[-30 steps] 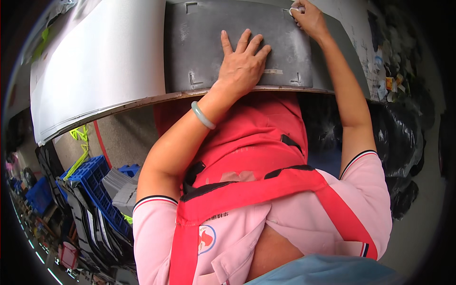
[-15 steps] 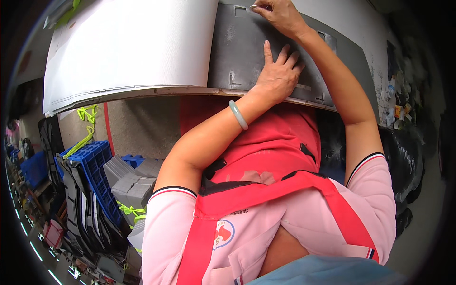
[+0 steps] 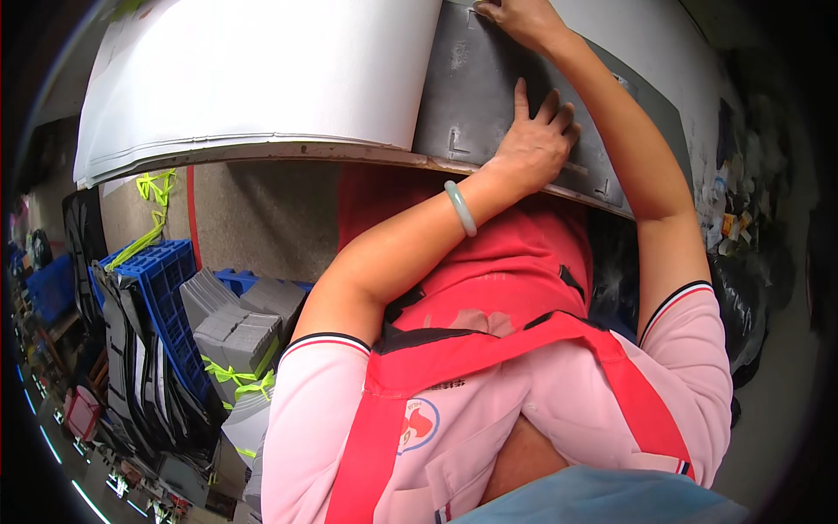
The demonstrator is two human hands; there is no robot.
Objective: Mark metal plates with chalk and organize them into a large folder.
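My left hand (image 3: pixel 534 150), below a pale green bangle (image 3: pixel 461 209), lies with fingers spread on a dark grey panel (image 3: pixel 480 83) at the table's near edge. Whitish scuffs and small L-shaped corner marks show on the panel. My right hand (image 3: pixel 517 19) reaches to its far edge, beside a corner mark. Those fingers are curled in a pinch; the tips are partly cut off by the frame's top, and what they hold cannot be made out. Left of the panel, large white sheets (image 3: pixel 262 70) lie stacked, their right edge against it.
Below left stand a blue plastic crate (image 3: pixel 166 271), stacked grey pieces (image 3: pixel 229 336) tied with yellow-green strips, and black folded strips (image 3: pixel 144 367). Black plastic bags (image 3: pixel 738 301) sit at the right. My red apron (image 3: pixel 489 253) is close to the table edge (image 3: pixel 288 150).
The whole view has shifted, so the table appears farther right and higher. My right hand has moved left, closer to the panel's corner mark. My left hand keeps its place on the panel.
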